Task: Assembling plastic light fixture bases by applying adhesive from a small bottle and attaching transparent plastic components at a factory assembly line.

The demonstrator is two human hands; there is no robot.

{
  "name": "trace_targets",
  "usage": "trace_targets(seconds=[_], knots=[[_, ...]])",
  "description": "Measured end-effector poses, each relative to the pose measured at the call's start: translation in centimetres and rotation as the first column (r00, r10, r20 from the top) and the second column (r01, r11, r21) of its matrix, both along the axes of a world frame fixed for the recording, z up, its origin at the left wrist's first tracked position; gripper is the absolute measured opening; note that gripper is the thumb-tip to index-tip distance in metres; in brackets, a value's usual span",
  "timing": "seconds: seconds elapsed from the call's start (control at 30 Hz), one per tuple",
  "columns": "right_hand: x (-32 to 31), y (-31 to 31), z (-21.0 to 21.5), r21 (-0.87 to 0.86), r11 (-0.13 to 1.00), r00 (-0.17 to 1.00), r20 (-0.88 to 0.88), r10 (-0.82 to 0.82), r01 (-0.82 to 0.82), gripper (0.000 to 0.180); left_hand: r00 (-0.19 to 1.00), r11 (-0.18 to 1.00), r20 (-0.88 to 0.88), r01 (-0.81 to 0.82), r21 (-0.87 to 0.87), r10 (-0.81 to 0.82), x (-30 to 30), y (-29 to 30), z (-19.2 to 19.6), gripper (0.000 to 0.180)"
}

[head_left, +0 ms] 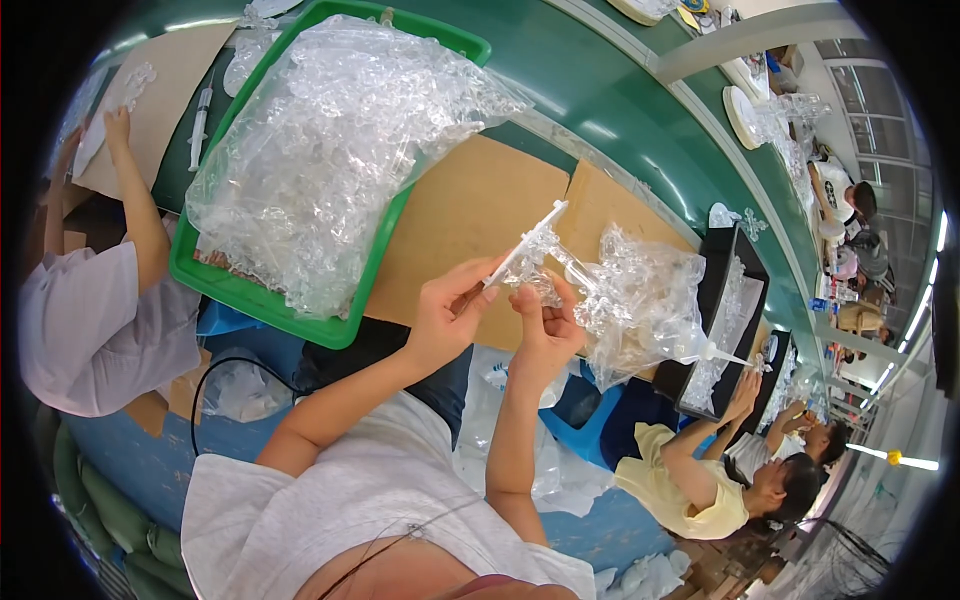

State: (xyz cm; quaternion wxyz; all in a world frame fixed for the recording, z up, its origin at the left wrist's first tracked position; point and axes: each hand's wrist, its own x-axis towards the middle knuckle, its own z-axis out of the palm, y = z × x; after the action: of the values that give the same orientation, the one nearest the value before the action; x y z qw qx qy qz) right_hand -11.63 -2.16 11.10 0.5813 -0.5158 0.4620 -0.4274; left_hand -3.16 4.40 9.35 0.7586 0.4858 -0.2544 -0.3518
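Observation:
My left hand (448, 312) pinches the lower end of a thin white plate (532, 235), seen nearly edge-on and tilted up to the right. Clear plastic pieces (540, 262) sit against the plate's right side. The fingers of my right hand (545, 335) are closed on these clear pieces from below; exactly how they grip is partly hidden. Just right of my right hand, a clear bag of small transparent parts (640, 290) lies on brown cardboard (480, 215). To the left stands a green tray (352, 328), heaped with transparent parts in a large clear bag (310, 150).
A syringe (198, 130) lies left of the tray on the green table (590, 60). Black bins (752, 250) stand at the right. A person in white (110, 320) works at the left, and one in yellow (685, 480) at the right, near a white pointed nozzle (712, 352).

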Motion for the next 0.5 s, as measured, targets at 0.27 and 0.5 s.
trace_targets(seconds=[0.27, 0.5], knots=[[0.2, 0.0, 1.5, 0.033, 0.999, 0.998, 0.057, 0.028, -0.029, 0.031, 0.999, 0.997, -0.021, -0.043, -0.064, 0.042, -0.1, -0.1, 0.6, 0.039], [-0.3, -0.2, 1.2, -0.056, 0.995, 0.997, -0.014, 0.078, -0.079, 0.031, 0.996, 0.997, 0.047, 0.076, -0.011, -0.076, 0.8, 0.7, 1.0, 0.04]])
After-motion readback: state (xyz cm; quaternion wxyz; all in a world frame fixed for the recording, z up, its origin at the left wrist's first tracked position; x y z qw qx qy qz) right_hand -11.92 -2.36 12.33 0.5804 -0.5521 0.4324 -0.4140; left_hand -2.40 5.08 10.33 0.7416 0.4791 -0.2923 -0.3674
